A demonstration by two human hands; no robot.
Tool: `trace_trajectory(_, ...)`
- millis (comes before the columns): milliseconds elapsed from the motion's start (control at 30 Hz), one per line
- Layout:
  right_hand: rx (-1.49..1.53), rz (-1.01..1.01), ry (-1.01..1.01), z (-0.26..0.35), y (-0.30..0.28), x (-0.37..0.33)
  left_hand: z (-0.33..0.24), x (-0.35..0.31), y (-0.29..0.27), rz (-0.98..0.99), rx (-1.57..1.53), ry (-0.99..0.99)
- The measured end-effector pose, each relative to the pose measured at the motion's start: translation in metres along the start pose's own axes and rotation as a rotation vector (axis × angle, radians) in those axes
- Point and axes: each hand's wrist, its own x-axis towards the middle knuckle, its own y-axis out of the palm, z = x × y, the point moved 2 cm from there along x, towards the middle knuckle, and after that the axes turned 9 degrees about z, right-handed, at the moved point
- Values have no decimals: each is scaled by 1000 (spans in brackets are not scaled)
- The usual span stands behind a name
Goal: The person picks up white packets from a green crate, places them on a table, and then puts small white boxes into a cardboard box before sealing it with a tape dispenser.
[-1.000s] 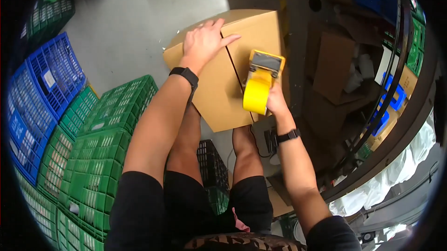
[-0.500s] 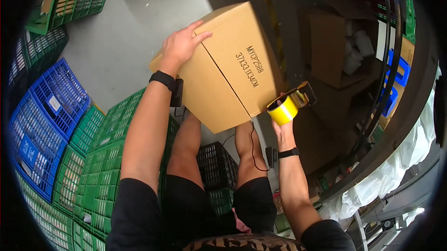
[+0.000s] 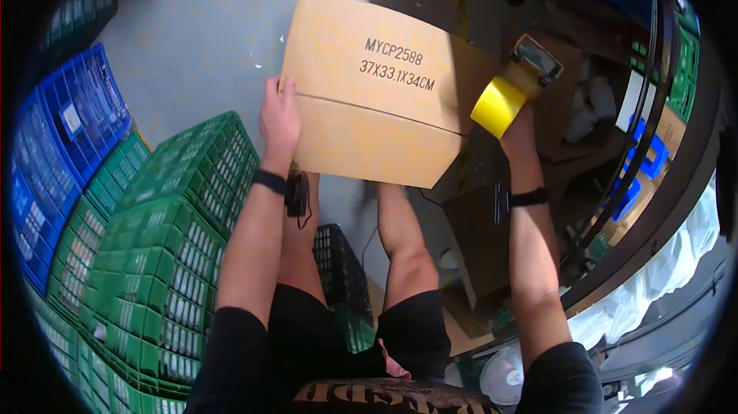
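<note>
Large tan cardboard box (image 3: 377, 83), flaps meeting at a thin dark seam (image 3: 377, 113), sits in front of the person's legs; what bears it underneath isn't visible. Likely light for its bulk if empty, but contents can't be seen. Panels look stiff, flaps probably give near the seam; smooth faces could slide under one hand. Best hold: opposite side edges or corners.

Left hand (image 3: 280, 123) is at the box's left edge by the seam end: thumb upright against the edge, fingers bent along the side, lightly closed on it. Fingertip contact on the far side is hidden.

Right hand (image 3: 520, 134), right of the box and clear of it, is wrapped round a tape dispenser with a glossy yellow roll (image 3: 498, 106) and dark head (image 3: 536, 60); finger closure partly hidden behind the roll. Dispenser looks rigid; hold it away from the head, probably sharp. Stacked green slatted plastic crates (image 3: 146, 276) lie left of the box.
</note>
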Motion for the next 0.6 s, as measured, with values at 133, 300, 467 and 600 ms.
trace_trajectory(133,-157,-137,-174,21,52,-31,6,16,1,-89,237,195)
trace_trajectory(300,-173,9,-164,36,114,-72,-4,17,-6,-34,269,193)
trace_trajectory(467,-1039,177,-295,29,216,-15,4,20,-10,33,199,211)
trace_trajectory(600,-1240,312,-537,-34,229,3,4,22,-7,111,118,237)
